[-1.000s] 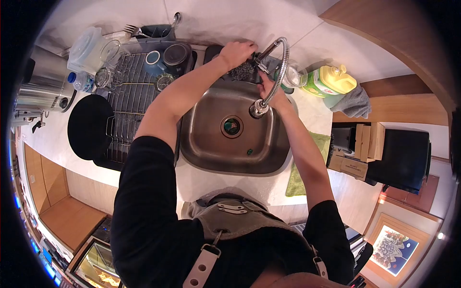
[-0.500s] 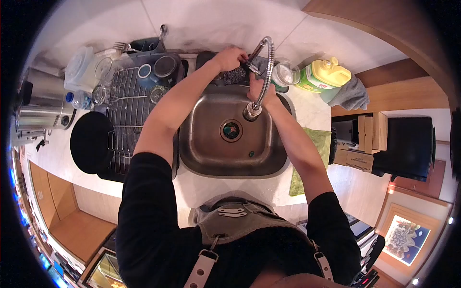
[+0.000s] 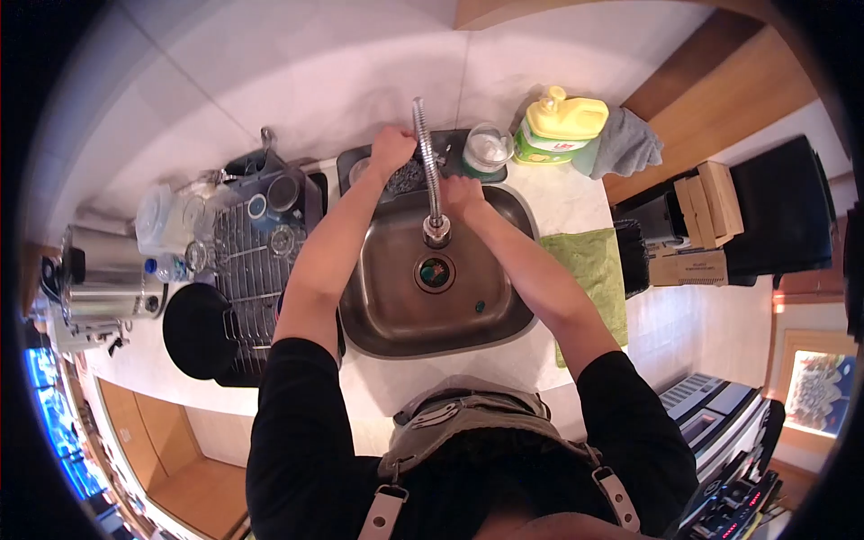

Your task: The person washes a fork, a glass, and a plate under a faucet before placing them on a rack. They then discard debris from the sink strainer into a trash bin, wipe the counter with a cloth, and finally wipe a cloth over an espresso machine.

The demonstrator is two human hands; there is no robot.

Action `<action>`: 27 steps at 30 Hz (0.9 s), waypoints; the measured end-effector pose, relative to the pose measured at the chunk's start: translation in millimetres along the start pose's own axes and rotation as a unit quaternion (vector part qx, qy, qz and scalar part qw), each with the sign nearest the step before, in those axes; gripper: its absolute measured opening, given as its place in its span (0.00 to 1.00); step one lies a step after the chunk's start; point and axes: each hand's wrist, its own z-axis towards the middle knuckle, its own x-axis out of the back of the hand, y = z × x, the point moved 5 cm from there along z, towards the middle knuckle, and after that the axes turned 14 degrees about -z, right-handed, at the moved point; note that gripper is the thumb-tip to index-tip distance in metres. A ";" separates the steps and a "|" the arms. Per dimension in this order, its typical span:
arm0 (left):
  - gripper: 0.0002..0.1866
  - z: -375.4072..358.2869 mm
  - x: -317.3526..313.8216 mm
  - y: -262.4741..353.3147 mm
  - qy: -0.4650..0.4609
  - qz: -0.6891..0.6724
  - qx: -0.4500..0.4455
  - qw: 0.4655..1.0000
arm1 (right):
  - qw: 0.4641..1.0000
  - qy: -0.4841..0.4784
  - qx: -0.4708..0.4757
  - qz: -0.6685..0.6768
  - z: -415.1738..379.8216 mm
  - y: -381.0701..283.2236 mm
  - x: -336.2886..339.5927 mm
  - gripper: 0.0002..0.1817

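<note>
My left hand is closed at the back of the sink, just left of the coiled faucet hose. Its fingers curl toward the hose, and what they grip is hidden. My right hand is closed above the sink's back rim, right of the hose; its fingertips are partly out of sight. Between and below the hands, a dark grey scrubber sits on a dark tray. A glass bowl with something white in it stands at the tray's right end.
At left is a wire dish rack with cups and glasses, with a black pan at its front left. A yellow-green soap jug and grey cloth stand back right. A green towel lies right of the sink.
The view has shifted and turned. The hose appears more upright and hides more between my hands. My left hand looks more tightly curled, and my right hand has drawn back toward the sink rim.
</note>
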 end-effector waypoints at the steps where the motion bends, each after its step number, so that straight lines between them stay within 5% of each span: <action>1: 0.15 5.5 -2.1 -10.1 0.009 -0.051 0.017 0.999 | 1.000 0.002 -0.005 0.016 2.9 0.7 -3.9 0.43; 3: 0.16 29.4 -16.9 -57.0 -0.016 -0.275 0.108 0.955 | 0.999 0.010 -0.008 0.048 -2.3 3.1 -1.0 0.44; 6: 0.15 16.5 -14.8 -38.5 -0.037 -0.374 0.141 0.916 | 0.997 0.020 -0.004 0.073 -8.9 5.0 1.9 0.44; 14: 0.12 24.6 -17.8 -39.5 -0.096 -0.255 0.225 0.936 | 0.994 0.052 -0.005 0.096 -8.9 5.7 -7.1 0.44; 20: 0.18 11.5 -14.0 -26.9 -0.136 -0.246 0.180 0.943 | 0.989 0.109 0.000 0.100 -1.3 4.9 -18.6 0.45; 27: 0.18 18.5 -15.1 -23.4 -0.182 -0.228 0.263 0.920 | 0.991 0.044 -0.012 0.125 -14.5 7.1 -2.3 0.40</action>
